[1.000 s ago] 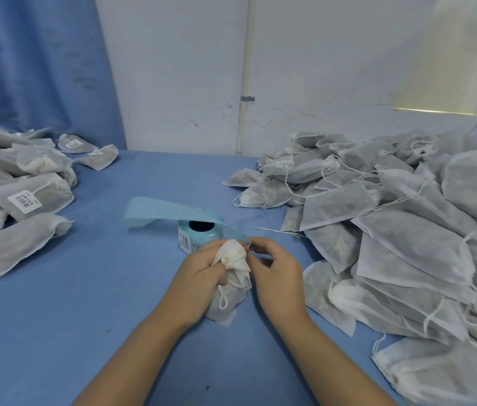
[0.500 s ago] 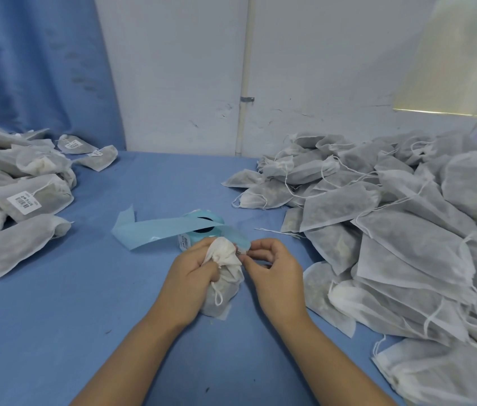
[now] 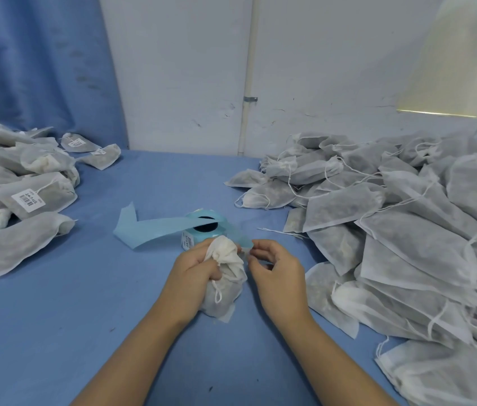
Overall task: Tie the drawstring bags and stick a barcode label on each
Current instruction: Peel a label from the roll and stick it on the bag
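My left hand (image 3: pixel 194 266) grips a white drawstring bag (image 3: pixel 225 284) around its gathered neck, holding it upright on the blue table (image 3: pixel 85 303). My right hand (image 3: pixel 275 266) is just right of the bag's top, its fingertips pinching something small at the end of the blue backing strip; I cannot make out whether it is a label. Right behind the bag stands the blue label roll (image 3: pixel 202 231), with its empty backing strip (image 3: pixel 149 230) trailing to the left.
A big heap of unlabelled white bags (image 3: pixel 392 230) with loose strings fills the right side of the table. A smaller pile of bags with barcode labels (image 3: pixel 20 189) lies at the left. A blue curtain and a white wall stand behind.
The loose backing strip has dropped from the air and now lies flat, trailing further left. The bag and both hands have stayed in about the same place.
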Demonstrator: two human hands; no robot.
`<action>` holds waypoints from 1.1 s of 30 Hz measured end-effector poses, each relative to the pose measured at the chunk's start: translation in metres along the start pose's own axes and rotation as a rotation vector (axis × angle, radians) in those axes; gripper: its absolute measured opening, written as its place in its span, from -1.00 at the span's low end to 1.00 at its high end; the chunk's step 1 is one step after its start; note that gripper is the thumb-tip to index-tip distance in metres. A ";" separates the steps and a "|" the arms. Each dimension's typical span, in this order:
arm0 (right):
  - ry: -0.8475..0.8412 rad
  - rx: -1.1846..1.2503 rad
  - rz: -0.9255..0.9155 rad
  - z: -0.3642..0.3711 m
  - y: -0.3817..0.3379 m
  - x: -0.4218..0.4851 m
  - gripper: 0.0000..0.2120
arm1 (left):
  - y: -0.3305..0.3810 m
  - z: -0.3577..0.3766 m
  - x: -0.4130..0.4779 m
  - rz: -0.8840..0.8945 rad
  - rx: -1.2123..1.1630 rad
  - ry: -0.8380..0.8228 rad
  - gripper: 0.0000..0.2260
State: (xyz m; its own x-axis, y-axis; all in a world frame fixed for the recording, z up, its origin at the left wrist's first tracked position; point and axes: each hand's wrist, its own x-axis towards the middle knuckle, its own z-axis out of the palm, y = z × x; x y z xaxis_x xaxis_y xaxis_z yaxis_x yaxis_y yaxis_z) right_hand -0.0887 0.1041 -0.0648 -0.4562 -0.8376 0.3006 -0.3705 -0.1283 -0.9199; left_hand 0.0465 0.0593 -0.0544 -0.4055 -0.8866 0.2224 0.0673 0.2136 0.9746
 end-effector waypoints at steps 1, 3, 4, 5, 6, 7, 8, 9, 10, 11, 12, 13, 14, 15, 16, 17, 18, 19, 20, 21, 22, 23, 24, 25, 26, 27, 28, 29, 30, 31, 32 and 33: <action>-0.008 0.013 0.004 0.000 0.000 0.000 -0.73 | 0.000 -0.001 0.000 -0.023 -0.028 0.000 -0.58; -0.022 0.071 0.051 0.000 0.001 0.001 -0.63 | 0.001 -0.002 0.001 -0.057 -0.108 -0.006 -0.59; -0.027 0.097 0.090 -0.001 0.001 0.002 -0.61 | 0.001 -0.003 0.001 -0.069 -0.145 -0.005 -0.59; -0.037 0.113 0.127 -0.001 0.002 0.003 -0.59 | 0.002 -0.003 0.001 -0.078 -0.170 -0.006 -0.59; -0.051 0.125 0.151 -0.002 0.003 0.004 -0.59 | 0.002 -0.004 0.001 -0.082 -0.187 -0.007 -0.58; -0.069 0.140 0.160 -0.002 0.003 0.004 -0.60 | 0.002 -0.004 0.002 -0.085 -0.199 -0.006 -0.58; -0.086 0.156 0.161 -0.002 0.003 0.005 -0.60 | 0.003 -0.005 0.002 -0.088 -0.212 -0.007 -0.58; -0.101 0.176 0.161 -0.003 0.003 0.005 -0.61 | 0.003 -0.005 0.001 -0.089 -0.218 -0.010 -0.57; -0.110 0.201 0.163 -0.003 0.003 0.005 -0.62 | 0.003 -0.005 0.001 -0.085 -0.218 -0.013 -0.56; -0.113 0.230 0.168 -0.004 0.002 0.005 -0.62 | 0.003 -0.005 0.001 -0.079 -0.215 -0.012 -0.56; -0.108 0.257 0.175 -0.005 0.002 0.006 -0.62 | 0.003 -0.005 0.001 -0.070 -0.212 -0.006 -0.56; -0.094 0.281 0.184 -0.007 0.002 0.006 -0.61 | 0.003 -0.004 0.001 -0.061 -0.209 0.003 -0.56; -0.073 0.303 0.195 -0.008 0.002 0.007 -0.61 | 0.003 -0.004 0.001 -0.053 -0.207 0.010 -0.56; -0.050 0.325 0.207 -0.009 0.001 0.008 -0.62 | 0.003 -0.004 0.001 -0.048 -0.204 0.014 -0.55; -0.030 0.342 0.220 -0.009 0.001 0.008 -0.62 | 0.004 -0.004 0.001 -0.044 -0.205 0.015 -0.55; -0.016 0.351 0.229 -0.010 0.001 0.008 -0.63 | 0.004 -0.004 0.001 -0.041 -0.211 0.015 -0.54; -0.008 0.351 0.232 -0.009 0.001 0.008 -0.63 | 0.004 -0.004 0.001 -0.039 -0.221 0.014 -0.54; -0.005 0.341 0.226 -0.009 0.001 0.008 -0.64 | 0.004 -0.004 0.001 -0.039 -0.228 0.015 -0.54; -0.005 0.319 0.212 -0.008 0.001 0.008 -0.65 | 0.004 -0.004 0.002 -0.039 -0.232 0.015 -0.55; -0.006 0.287 0.190 -0.008 0.001 0.007 -0.67 | 0.004 -0.004 0.001 -0.039 -0.234 0.017 -0.55; -0.011 0.254 0.164 -0.007 0.001 0.007 -0.69 | 0.004 -0.004 0.001 -0.038 -0.234 0.017 -0.55; -0.019 0.229 0.136 -0.006 0.001 0.007 -0.71 | 0.003 -0.004 0.001 -0.035 -0.229 0.017 -0.56; -0.027 0.211 0.113 -0.006 0.001 0.006 -0.74 | 0.003 -0.004 0.001 -0.033 -0.220 0.018 -0.57; -0.028 0.195 0.096 -0.005 0.001 0.006 -0.76 | 0.002 -0.004 0.001 -0.033 -0.211 0.020 -0.57; -0.022 0.181 0.086 -0.005 0.001 0.006 -0.77 | 0.001 -0.005 0.001 -0.037 -0.204 0.022 -0.57; -0.011 0.162 0.080 -0.005 0.002 0.006 -0.79 | 0.001 -0.005 0.001 -0.043 -0.197 0.022 -0.56; 0.001 0.133 0.080 -0.004 0.003 0.005 -0.82 | 0.001 -0.005 0.001 -0.045 -0.186 0.019 -0.55; 0.017 0.095 0.080 -0.004 0.004 0.005 -0.83 | 0.001 -0.004 0.001 -0.043 -0.170 0.016 -0.54; 0.040 0.063 0.081 -0.004 0.005 0.005 -0.83 | 0.001 -0.003 0.001 -0.037 -0.152 0.012 -0.54; 0.068 0.040 0.083 -0.004 0.006 0.005 -0.83 | 0.002 -0.002 0.000 -0.031 -0.132 0.007 -0.54; 0.094 0.022 0.088 -0.004 0.006 0.005 -0.85 | 0.002 -0.001 0.000 -0.024 -0.115 0.001 -0.54; 0.117 0.009 0.093 -0.005 0.006 0.005 -0.86 | 0.002 0.000 -0.001 -0.018 -0.101 -0.003 -0.54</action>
State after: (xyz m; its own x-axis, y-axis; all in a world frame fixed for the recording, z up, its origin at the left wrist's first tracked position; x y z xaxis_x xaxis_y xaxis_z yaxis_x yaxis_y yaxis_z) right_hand -0.0971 0.1012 -0.0677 -0.5800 -0.7783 0.2405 -0.3149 -0.0581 -0.9473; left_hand 0.0470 0.0605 -0.0523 -0.4106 -0.8884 0.2051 0.1515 0.1553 0.9762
